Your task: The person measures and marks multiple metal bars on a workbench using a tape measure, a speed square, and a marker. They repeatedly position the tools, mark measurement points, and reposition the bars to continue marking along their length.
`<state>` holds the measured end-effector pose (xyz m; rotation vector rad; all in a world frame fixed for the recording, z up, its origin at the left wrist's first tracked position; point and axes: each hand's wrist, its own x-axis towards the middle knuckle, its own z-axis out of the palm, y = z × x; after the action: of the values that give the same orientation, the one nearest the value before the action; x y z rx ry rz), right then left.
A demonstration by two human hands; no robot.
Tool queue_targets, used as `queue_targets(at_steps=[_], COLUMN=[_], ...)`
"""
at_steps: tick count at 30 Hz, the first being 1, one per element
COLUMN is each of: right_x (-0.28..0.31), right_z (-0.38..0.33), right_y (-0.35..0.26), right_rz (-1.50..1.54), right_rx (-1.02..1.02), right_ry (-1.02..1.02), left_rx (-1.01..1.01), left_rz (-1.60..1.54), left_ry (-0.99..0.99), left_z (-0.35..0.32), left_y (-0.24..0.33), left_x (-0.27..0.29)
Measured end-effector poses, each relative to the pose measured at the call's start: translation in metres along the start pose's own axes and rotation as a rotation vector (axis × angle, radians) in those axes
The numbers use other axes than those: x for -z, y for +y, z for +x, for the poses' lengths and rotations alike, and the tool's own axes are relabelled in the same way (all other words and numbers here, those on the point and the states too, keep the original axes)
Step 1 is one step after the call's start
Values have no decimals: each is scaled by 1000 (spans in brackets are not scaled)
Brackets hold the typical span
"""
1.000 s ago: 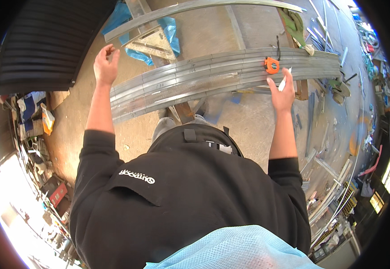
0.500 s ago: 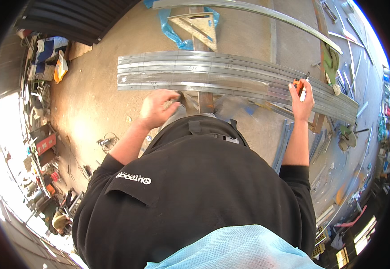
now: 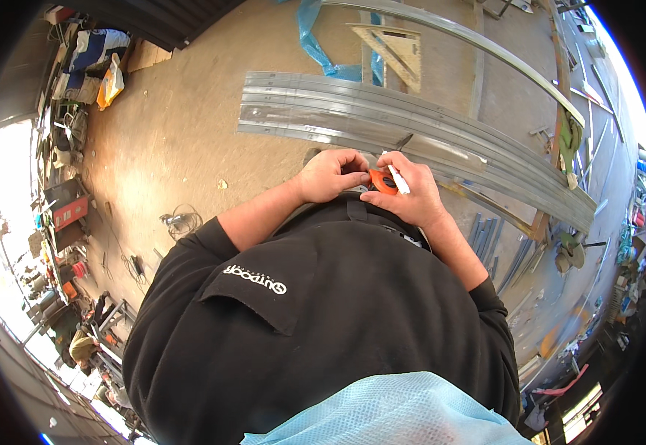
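Observation:
In front of my waist, my right hand point(image 3: 417, 194) is closed around an orange and black tape measure point(image 3: 384, 182). A white marker pen point(image 3: 398, 180) sticks out between the same hand's fingers. My left hand point(image 3: 330, 176) meets it from the other side, thumb and fingers pinched at the tape measure's left end; whether they grip the blade there is hidden. A dark thin piece point(image 3: 404, 139) juts up above my right fingers, too small to name. Just beyond both hands lie long grey metal profiles point(image 3: 323, 111) side by side, with pencil-like marks across them.
A pale triangular set square point(image 3: 397, 55) rests beyond the profiles, by blue plastic film point(image 3: 312, 37). A long metal bar point(image 3: 479, 41) crosses behind. Green cloth point(image 3: 569, 144) hangs at the right. Cable point(image 3: 182, 220) lies on the floor at left, near a red box point(image 3: 71, 213).
My right hand has come in from the right end of the profiles to my waist, carrying the tape measure and marker. My left hand has moved right to meet it. The view has shifted.

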<state>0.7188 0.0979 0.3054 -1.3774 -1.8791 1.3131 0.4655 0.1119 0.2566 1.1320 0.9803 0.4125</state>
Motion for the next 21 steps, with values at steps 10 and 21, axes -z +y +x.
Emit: queue_targets(at_steps=[10,21], right_x=[-8,-11], right_z=[38,60], right_y=[13,19], right_rz=[-307,-575], right_rx=[-231,-449], right_ry=[197,208], left_rx=[160,239], left_rz=[-60,656], left_ry=[544,670], left_z=[-52,-37], left_y=[-59,-82], left_x=[169,237])
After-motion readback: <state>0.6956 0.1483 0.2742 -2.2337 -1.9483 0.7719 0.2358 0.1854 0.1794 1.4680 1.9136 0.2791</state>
